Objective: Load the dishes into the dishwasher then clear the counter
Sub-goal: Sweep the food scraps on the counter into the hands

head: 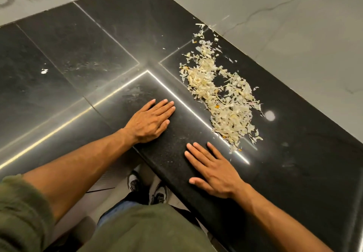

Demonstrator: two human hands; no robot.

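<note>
I see a black L-shaped counter (94, 41) against a pale wall, with no dishes or dishwasher in view. 1 loose pile of pale peelings (222, 98) lies near the wall, just beyond 2 hands. The left hand (151, 122) and right hand (214, 175) rest flat with fingers straight, holding nothing. I judge a hasty sweep could scatter flakes over the front edge onto the floor (117, 193). 1 white speck (44, 71) far left could be missed.

Open black counter (98, 41) runs from nine to twelve o'clock of the left hand (151, 121), with one small white scrap (44, 71) well off at ten. A spread of pale peelings (222, 94) bars twelve to one o'clock of the right hand (214, 173), reaching back to the grey wall (294, 35). At three o'clock of the right hand the surface lies open.
</note>
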